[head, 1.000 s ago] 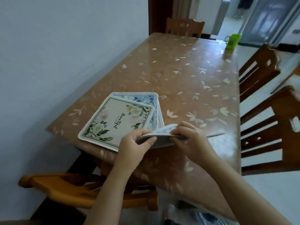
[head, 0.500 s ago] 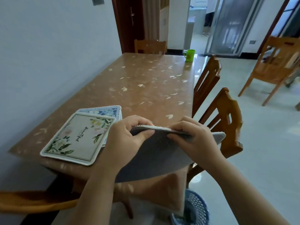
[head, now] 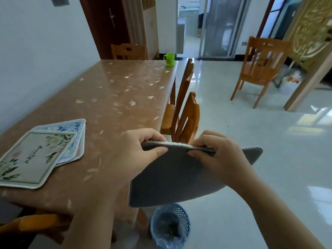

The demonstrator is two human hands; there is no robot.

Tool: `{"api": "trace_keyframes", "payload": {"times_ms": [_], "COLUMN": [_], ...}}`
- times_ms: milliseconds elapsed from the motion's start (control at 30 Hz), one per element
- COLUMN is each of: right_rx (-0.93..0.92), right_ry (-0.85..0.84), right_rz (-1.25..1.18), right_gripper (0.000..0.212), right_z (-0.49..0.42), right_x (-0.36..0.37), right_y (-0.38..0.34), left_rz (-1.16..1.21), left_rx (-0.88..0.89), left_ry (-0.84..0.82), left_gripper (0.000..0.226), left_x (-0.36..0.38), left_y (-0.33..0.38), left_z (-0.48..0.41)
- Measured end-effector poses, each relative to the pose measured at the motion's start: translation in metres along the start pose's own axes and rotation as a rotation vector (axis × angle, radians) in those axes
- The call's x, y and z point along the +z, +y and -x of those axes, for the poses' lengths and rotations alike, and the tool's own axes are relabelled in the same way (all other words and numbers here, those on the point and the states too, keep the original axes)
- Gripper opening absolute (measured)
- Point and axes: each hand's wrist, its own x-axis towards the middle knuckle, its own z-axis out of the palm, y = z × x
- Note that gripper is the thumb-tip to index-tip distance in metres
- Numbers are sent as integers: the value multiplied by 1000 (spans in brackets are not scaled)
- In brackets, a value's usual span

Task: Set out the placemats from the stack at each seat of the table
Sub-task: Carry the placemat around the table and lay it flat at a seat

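Lifted clear of the table since the earlier frames, the held placemat (head: 179,177) now hangs off the near right corner of the table (head: 116,97) with its grey underside toward the camera, and the view has swung right toward the chairs along that side.

At far left, the stack (head: 34,157) lies on the table's near left part: a cream floral mat on top, with the edges of a blue-patterned one fanned out beneath it. These mats are not yet set out.

Moving right, the left hand (head: 142,153) is clamped on the top edge of the held placemat, thumb in front and fingers curled over the back. Just beside it, the right hand (head: 217,155) pinches the same edge the same way, so the mat droops between and below both grips, above a blue wastebasket (head: 170,225) on the floor.

Behind the hands, two wooden chairs (head: 186,115) are tucked in along the table's right side, and a green cup (head: 169,59) stands at the far right corner.

Judging by this turn, the mat is probably headed for one of those right-side seats; no seat has a mat laid yet.
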Motion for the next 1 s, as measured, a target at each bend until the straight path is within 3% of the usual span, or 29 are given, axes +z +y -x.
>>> {"api": "trace_keyframes", "payload": {"times_ms": [133, 300, 700, 1000], "right_rx": [54, 104, 286, 308], "right_ry": [23, 63, 61, 90], "right_rz": [49, 78, 139, 201], "right_gripper": [6, 6, 7, 8], "right_z": [16, 30, -3, -88], "right_x": [-21, -45, -125, -165], "right_y": [24, 58, 207, 299], "left_rz": [-213, -166, 29, -15], "left_rx": [150, 220, 163, 127], "left_ry": [-47, -125, -158, -99], "left_gripper": [15, 14, 9, 8], "left_x": [41, 96, 225, 272], "left_y": [32, 54, 57, 52], "left_z": [-13, -34, -158, -283]}}
